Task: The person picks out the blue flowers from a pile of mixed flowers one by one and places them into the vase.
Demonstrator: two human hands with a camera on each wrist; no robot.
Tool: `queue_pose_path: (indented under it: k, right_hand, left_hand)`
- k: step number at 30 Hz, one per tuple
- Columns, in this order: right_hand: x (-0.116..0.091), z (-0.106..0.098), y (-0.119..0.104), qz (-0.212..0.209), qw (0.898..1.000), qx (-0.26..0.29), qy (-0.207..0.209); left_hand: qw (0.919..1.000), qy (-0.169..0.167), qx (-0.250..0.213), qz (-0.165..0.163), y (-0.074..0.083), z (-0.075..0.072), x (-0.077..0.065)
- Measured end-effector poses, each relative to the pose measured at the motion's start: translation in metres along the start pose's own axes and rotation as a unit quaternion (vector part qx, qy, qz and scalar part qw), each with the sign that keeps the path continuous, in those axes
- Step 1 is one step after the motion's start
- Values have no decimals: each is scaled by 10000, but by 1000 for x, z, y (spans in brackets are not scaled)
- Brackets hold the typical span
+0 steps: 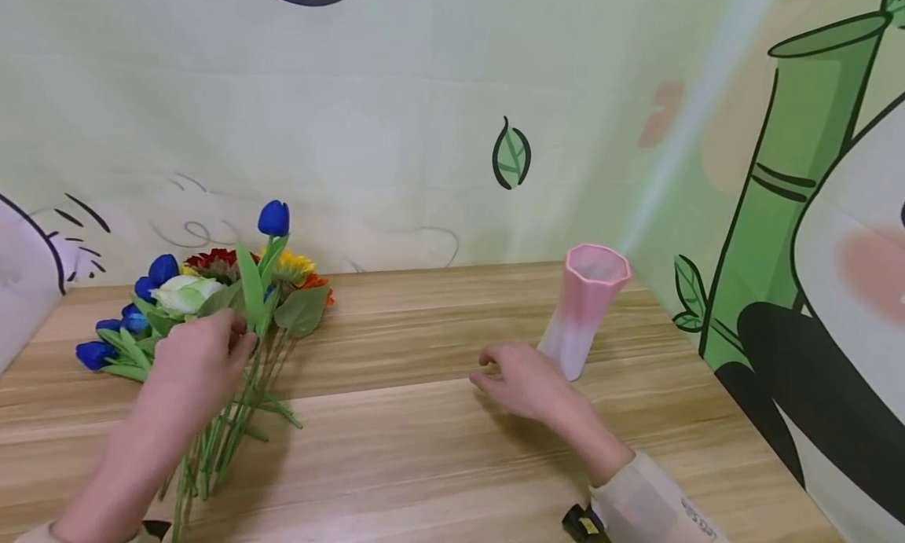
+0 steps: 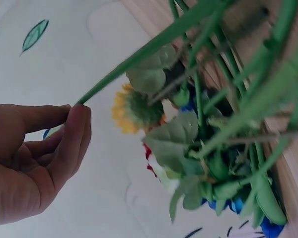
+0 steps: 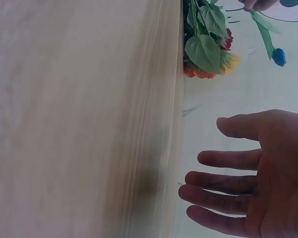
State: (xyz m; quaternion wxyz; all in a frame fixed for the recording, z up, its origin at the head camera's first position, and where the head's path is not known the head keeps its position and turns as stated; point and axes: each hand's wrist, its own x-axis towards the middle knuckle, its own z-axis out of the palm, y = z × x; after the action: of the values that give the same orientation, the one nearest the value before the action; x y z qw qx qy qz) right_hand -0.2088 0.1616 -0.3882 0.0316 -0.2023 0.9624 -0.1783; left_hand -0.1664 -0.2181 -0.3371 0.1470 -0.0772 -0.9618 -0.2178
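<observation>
I see a pale printed backdrop (image 1: 396, 134) behind the wooden worktop (image 1: 424, 323). On the worktop's left side lies a bunch of flowers (image 1: 226, 295): a white rose (image 1: 185, 293), a dark red bloom (image 1: 212, 265), a yellow one (image 1: 294, 266) and more blue tulips (image 1: 95, 354), their green stems (image 1: 212, 456) crowded below my left hand (image 1: 201, 346). That hand pinches the stem of one blue tulip (image 1: 273, 218) between thumb and fingers, its head raised above the bunch. My right hand (image 1: 523, 382) holds nothing, fingers spread in the right wrist view. It hides part of the upright pink-and-white vase (image 1: 587, 307) just beside it; I can't tell whether they touch. The tulip is well apart from my right hand.
</observation>
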Motion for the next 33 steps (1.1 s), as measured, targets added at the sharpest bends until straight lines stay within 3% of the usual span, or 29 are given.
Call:
queue_pose_path:
  k: [15,24,33]
  right_hand:
    - [1,1,-6,-414,9973,552,253]
    - [3,3,-14,-975,9877,1177,321]
    - [5,5,-22,-1492,9747,1562,573]
  left_hand:
    - [9974,-132,-574,408,29,20,5]
    - [9916,-151,-1074,703,49,38,5]
    - [9833,-350,-1648,687,66,53,5]
